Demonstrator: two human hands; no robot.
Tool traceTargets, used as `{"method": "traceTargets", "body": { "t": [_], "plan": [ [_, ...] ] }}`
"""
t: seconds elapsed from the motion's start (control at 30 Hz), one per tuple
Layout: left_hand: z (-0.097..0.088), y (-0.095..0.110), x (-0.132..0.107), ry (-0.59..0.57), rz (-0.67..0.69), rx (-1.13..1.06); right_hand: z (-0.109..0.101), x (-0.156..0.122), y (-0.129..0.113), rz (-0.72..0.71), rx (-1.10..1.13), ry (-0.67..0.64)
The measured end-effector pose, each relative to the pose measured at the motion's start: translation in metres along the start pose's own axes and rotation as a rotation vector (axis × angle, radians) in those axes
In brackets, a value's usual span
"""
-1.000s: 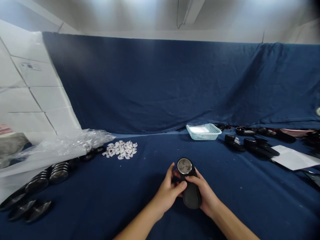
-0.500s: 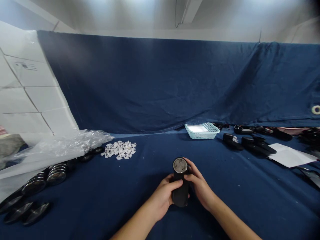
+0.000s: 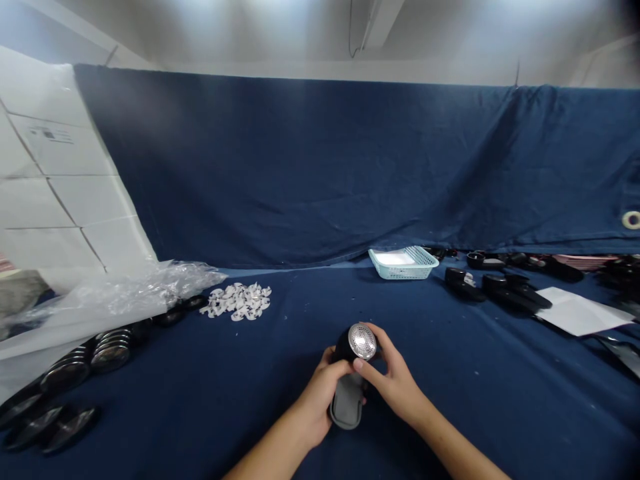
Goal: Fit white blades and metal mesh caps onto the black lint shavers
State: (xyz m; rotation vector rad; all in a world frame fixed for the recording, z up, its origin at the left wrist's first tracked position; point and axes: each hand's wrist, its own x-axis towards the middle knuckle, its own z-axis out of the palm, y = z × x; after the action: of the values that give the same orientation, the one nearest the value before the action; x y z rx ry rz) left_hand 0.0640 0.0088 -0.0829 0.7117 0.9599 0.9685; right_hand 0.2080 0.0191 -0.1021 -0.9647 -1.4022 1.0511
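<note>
Lower centre of frame | grasping shaver-like device (image 3: 347,405) between left hand (image 3: 320,390) and right hand (image 3: 396,387), near metal head (image 3: 362,341) | could drop onto blue cloth (image 3: 215,393) through loosened hold

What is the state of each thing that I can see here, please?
Handheld device: tilted, held by both hands
Perforated metal head: uncovered
Left hand: closed around the device
Right hand: gripping near the head
Small white pieces: heaped loosely
Light-blue basket: open-topped, white sheet inside
Clear plastic: crumpled
Blue curtain: hanging, wrinkled
</note>
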Motion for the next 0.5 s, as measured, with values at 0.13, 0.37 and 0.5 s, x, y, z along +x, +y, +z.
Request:
{"method": "traceTargets", "body": {
  "t": [0.13, 0.37, 0.5],
  "plan": [
    [0.002, -0.004, -0.003, -0.181, -0.124, -0.019, 0.0, 0.0, -0.006, -0.018, 0.09, 0.01],
    [0.0, -0.011, -0.003, -0.3, -0.279, -0.064, -0.013, 0.005, -0.012, -0.031, 0.005, -0.123],
    [-0.001, -0.012, -0.001, -0.322, -0.337, -0.085, -0.014, 0.006, -0.012, -0.066, 0.061, -0.164]
  ]
}}
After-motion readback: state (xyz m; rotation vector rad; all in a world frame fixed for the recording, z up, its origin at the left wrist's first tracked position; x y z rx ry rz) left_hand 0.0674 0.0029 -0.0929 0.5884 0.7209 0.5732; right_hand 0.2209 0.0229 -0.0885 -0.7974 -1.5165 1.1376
